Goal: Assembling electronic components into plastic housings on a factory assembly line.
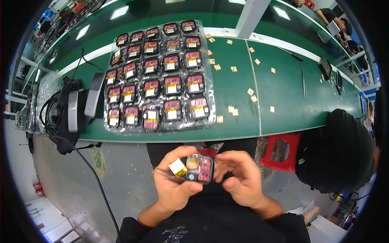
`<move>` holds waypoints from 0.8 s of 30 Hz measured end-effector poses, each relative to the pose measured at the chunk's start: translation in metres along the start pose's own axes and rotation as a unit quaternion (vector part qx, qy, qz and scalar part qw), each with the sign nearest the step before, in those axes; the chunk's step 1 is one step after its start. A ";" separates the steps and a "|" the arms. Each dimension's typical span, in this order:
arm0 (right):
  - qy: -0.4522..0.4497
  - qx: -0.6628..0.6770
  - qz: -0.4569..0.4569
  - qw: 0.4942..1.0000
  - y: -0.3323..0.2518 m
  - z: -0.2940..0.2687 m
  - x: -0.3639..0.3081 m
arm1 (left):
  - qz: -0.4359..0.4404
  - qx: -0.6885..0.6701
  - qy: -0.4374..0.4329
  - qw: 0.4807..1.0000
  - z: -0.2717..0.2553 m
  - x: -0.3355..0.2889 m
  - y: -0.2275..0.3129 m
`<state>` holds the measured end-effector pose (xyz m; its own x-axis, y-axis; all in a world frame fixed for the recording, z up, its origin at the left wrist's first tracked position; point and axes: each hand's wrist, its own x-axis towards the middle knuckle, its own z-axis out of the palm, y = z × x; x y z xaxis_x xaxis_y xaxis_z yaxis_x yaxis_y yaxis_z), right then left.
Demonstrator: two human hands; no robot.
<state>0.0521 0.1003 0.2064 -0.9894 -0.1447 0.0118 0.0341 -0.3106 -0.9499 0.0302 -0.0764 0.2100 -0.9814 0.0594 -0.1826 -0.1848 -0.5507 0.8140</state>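
In front of my body, my left hand point(173, 191) grips a small black-cased electronic device point(205, 168) with a red circuit board inside. A white battery pouch with yellow tape point(177, 167) sticks out at its left side, beside my left fingers. A tan square pad shows in the case, next to the board. My right hand point(245, 181) is at the right edge of the case, its thumb and fingers apart and half curled. Whether its fingertips touch the case is hard to tell. Beyond my hands, a clear plastic tray point(158, 128) carries rows of similar devices.
Small tan squares point(234, 69) lie scattered over the green table point(283, 93). Tweezers point(304, 83) and a black-handled tool point(298, 57) lie to the right. A black bag point(336, 154) and red stool point(281, 152) stand near the right edge. Cables point(52, 117) crowd the left.
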 end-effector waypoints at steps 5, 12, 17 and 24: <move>-0.028 -0.118 0.024 0.992 0.000 0.017 -0.026 | 0.018 -0.028 -0.107 0.994 -0.006 -0.013 -0.009; -0.081 -0.229 0.064 0.968 -0.030 0.014 -0.009 | 0.063 0.037 -0.148 0.986 -0.006 -0.004 0.005; -0.220 -0.316 0.118 0.915 -0.035 -0.013 -0.002 | 0.098 0.067 -0.128 0.985 0.003 0.014 0.021; -0.186 -0.140 0.156 0.960 -0.057 -0.046 -0.009 | 0.041 -0.027 -0.209 0.977 -0.007 0.033 0.019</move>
<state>0.0523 0.1624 0.2457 -0.8160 -0.5320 -0.2261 0.2297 0.0604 -0.9714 -0.0053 -0.0904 0.2153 -0.9305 0.3417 0.1316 -0.1133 -0.6104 0.7839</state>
